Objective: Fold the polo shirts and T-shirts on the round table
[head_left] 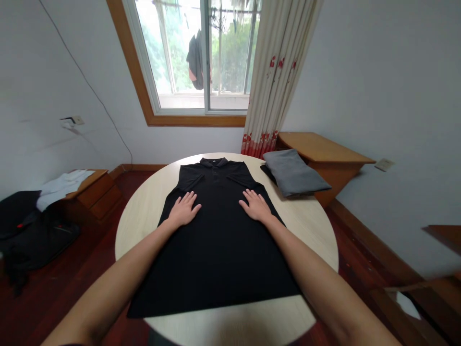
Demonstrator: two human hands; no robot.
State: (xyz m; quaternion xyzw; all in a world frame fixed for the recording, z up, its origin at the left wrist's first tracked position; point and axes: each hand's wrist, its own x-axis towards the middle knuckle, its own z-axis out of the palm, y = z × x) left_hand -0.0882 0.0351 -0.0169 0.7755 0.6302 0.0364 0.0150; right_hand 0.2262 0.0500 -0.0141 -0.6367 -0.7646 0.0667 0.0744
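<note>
Item: black polo shirt (216, 245), laid face up and lengthwise on a round pale worktop (144, 211), collar at the far edge, hem towards the person and just short of the near rim. Sleeves look to be folded in against the body, though black on black makes the creases hard to read. Left hand (184, 207): palm down on the shirt's left chest area, close to the side edge; grip apart, fingers spread flat, closed on nothing. Right hand (256, 205): palm down on the opposite side at the same height; grip likewise apart and flat, holding nothing. Both forearms lie over the lower side edges of the cloth. Step in hand, as judged: pressing and smoothing the fabric. To do it well, keep both palms flat and level with one another, sweep from the button placket out to the side edges with even pressure, and avoid dragging the collar off line or bunching cloth under the forearms. Also on the worktop, far right: a folded grey garment (293, 173) resting on a darker folded piece (268, 170), well apart from the shirt. Surroundings: window (201, 53), flowered curtain (277, 72), low wooden cabinet (97, 190) carrying white cloth (61, 185).
</note>
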